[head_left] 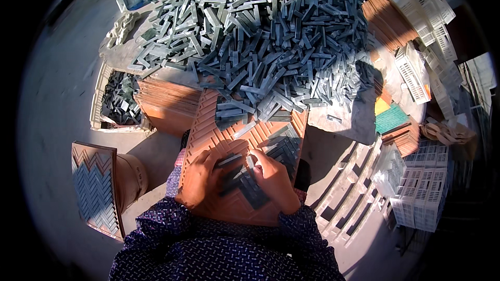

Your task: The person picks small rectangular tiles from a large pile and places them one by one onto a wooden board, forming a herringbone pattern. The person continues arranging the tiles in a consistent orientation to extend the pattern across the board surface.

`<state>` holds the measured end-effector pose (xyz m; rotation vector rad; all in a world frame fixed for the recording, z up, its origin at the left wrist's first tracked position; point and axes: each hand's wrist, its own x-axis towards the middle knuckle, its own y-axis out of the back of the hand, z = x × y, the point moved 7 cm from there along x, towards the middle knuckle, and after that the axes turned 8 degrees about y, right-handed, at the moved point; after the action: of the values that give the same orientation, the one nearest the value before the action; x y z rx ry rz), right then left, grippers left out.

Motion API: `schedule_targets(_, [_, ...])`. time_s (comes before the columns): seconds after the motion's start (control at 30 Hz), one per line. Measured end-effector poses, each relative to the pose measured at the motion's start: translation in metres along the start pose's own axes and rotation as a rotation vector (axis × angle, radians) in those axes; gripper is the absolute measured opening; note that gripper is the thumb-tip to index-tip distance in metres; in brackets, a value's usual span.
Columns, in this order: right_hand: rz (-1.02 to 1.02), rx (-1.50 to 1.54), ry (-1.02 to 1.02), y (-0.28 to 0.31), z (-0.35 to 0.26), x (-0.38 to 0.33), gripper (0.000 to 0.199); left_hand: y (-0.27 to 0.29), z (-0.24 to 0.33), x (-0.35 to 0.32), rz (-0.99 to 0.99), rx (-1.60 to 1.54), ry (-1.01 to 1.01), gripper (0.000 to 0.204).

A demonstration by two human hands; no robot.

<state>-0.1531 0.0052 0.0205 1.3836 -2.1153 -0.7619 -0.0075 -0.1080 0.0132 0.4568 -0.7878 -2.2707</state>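
A terracotta-coloured herringbone tray (202, 125) leans across my lap, its slots partly filled with dark grey stone strips (285, 151). Over the tray's middle, my right hand (276, 179) is closed, thumb and fingers pinching a small stone strip (253, 160). My left hand (198, 177) rests at the tray's left side with its fingers curled together. A grey strip (229, 160) lies by its fingertips; what its fingers hold, if anything, is hidden. More loose strips (234, 109) lie across the tray's far end.
A large heap of stone strips (260, 31) covers the table ahead. Left are a crate of dark pieces (122, 96), stacked trays (169, 106) and a filled tray (96, 192) against a round brown stand. Right are a slatted pallet (344, 192) and white plastic crates (422, 198).
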Motion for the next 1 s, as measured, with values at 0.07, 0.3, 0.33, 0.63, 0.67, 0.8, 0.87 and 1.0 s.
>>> schedule_targets(0.07, [0.008, 0.024, 0.074, 0.002, -0.006, 0.003, 0.032, -0.002, -0.005, -0.004, 0.039, 0.079, -0.068, 0.036])
schedule_targets(0.3, [-0.065, 0.017, 0.125, 0.0, 0.002, 0.001, 0.034, -0.005, -0.003, -0.009, -0.051, 0.022, -0.088, 0.033])
schedule_targets(0.33, [-0.059, 0.015, 0.079, -0.002, 0.004, -0.001, 0.035, -0.006, -0.003, -0.008, -0.053, 0.008, -0.083, 0.033])
schedule_targets(0.63, [-0.047, -0.039, 0.223, -0.017, -0.009, 0.017, 0.025, -0.008, -0.001, -0.005, -0.032, -0.057, -0.093, 0.034])
schedule_targets(0.67, [-0.087, -0.002, 0.249, -0.02, -0.005, 0.023, 0.022, -0.006, 0.001, -0.004, -0.039, -0.051, -0.091, 0.034])
schedule_targets(0.8, [-0.255, -0.043, 0.302, -0.024, -0.001, 0.033, 0.011, 0.013, -0.006, 0.001, 0.014, -0.001, -0.006, 0.032])
schedule_targets(0.87, [-0.278, -0.134, 0.368, -0.022, -0.009, 0.037, 0.008, 0.017, -0.019, 0.003, 0.039, -0.016, 0.036, 0.031])
schedule_targets(1.0, [-0.212, -0.163, 0.373, -0.02, -0.018, 0.042, 0.007, 0.011, -0.014, 0.002, 0.019, -0.06, 0.019, 0.029])
